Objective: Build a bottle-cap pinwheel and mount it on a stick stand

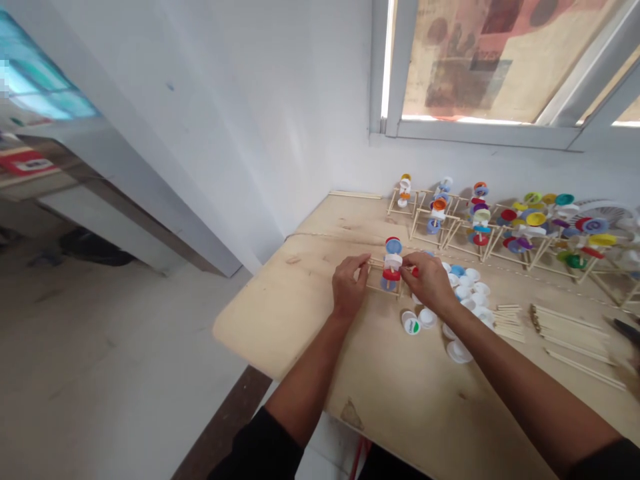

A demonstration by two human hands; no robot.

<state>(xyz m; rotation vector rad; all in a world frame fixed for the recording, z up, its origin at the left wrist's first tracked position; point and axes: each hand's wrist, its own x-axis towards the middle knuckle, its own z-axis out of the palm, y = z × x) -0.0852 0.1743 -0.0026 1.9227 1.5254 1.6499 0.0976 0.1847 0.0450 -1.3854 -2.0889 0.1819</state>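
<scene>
A small frame of thin wooden sticks stands on the wooden table, carrying a wheel of blue, white and red bottle caps. My left hand pinches the left end of the frame between thumb and fingers. From the right, my right hand has its fingers closed at the wheel's right side; exactly what lies between the fingertips is hidden. A red cap shows just beneath the right fingers. Loose white caps lie under and beyond that hand, and a white cap with a green mark lies closer to me.
Several similar stick frames with coloured cap wheels line the wall side of the table. Short sticks and longer sticks lie at right, near a dark tool. A window is above.
</scene>
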